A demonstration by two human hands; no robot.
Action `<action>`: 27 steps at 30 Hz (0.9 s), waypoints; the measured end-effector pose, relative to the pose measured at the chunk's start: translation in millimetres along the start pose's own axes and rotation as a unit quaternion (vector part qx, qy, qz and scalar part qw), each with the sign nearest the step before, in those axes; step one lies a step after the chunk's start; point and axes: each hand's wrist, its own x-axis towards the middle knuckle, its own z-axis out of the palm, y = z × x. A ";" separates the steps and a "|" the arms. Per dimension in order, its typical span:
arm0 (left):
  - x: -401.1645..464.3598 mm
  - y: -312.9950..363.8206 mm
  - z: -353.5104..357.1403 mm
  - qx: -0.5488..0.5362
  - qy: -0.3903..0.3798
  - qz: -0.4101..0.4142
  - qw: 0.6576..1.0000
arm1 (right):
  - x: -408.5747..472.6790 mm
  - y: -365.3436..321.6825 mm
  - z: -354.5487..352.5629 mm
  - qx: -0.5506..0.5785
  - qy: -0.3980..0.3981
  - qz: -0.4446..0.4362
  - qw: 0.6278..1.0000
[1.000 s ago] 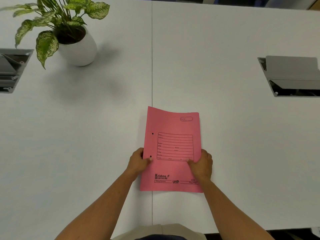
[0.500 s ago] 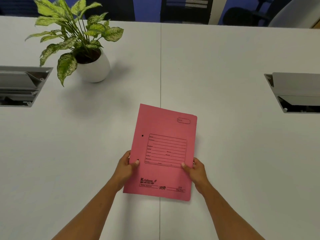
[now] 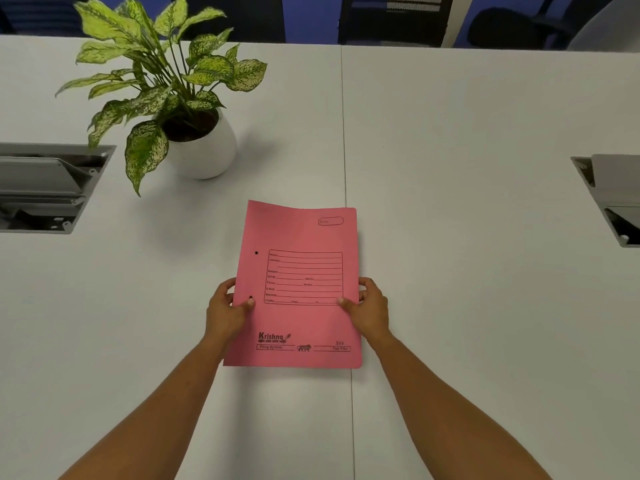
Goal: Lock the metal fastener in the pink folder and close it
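The pink folder (image 3: 301, 237) is closed, its printed front cover facing up, over the seam of the white table. My left hand (image 3: 225, 308) grips its left edge with the thumb on the cover by the lower punch hole. My right hand (image 3: 369, 308) grips the right edge, thumb resting on the cover. The near end looks lifted a little off the table. Two punch holes show along the left margin. The metal fastener is hidden inside.
A potted plant in a white pot (image 3: 204, 150) stands at the back left. Open grey cable boxes are set into the table at the left (image 3: 41, 188) and right (image 3: 609, 199) edges. Dark chairs stand beyond the table's far edge.
The folder has been picked up by both hands and straightened from a slight tilt; the camera has tipped up, showing more of the plant and the chairs.
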 end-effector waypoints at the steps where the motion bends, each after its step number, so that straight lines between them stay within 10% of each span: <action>1: 11.1 2.1 -0.5 0.008 0.006 0.002 1.000 | 8.8 -4.4 6.1 -0.010 0.002 -0.005 1.000; 27: 88.2 8.6 12.4 0.381 0.087 0.087 0.916 | 76.6 -9.1 37.3 -0.379 -0.011 -0.058 0.924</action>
